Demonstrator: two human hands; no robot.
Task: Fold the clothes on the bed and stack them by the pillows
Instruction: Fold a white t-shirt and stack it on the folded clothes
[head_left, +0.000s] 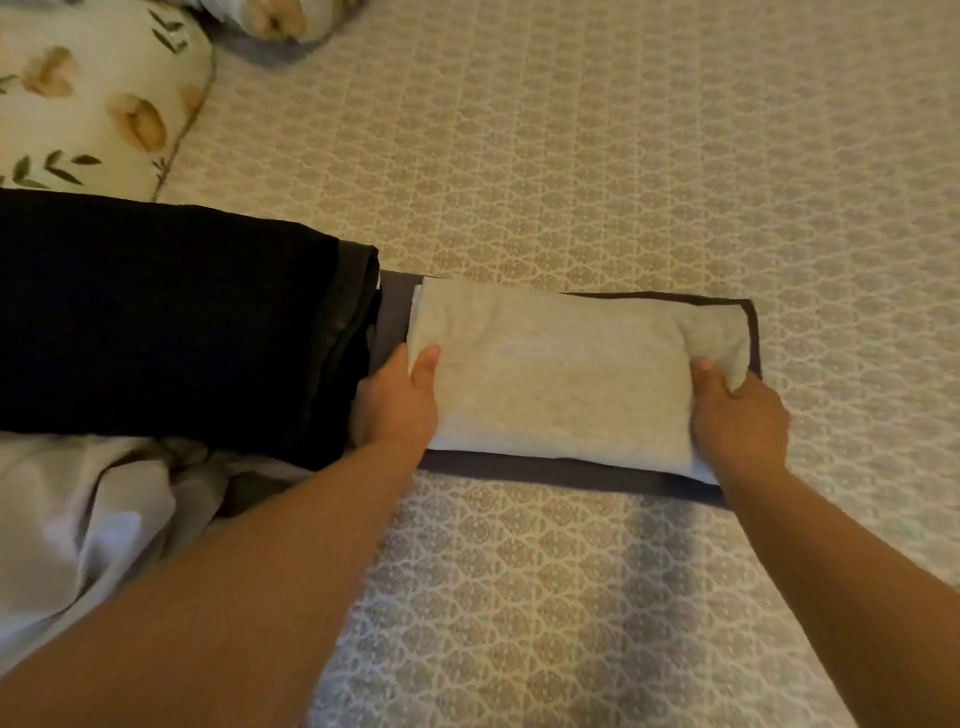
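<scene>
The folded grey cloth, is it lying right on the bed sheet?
No, the folded grey cloth lies on a dark folded garment, held by both hands.

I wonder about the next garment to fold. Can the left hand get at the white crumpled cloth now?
Probably yes, once it lets go: the left hand grips the folded grey garment, but the white crumpled cloth lies uncovered beside that forearm.

Light grey garment (561, 374) folded into flat rectangle, lying atop folded dark grey garment (561, 470) on bed (623, 156).
</scene>
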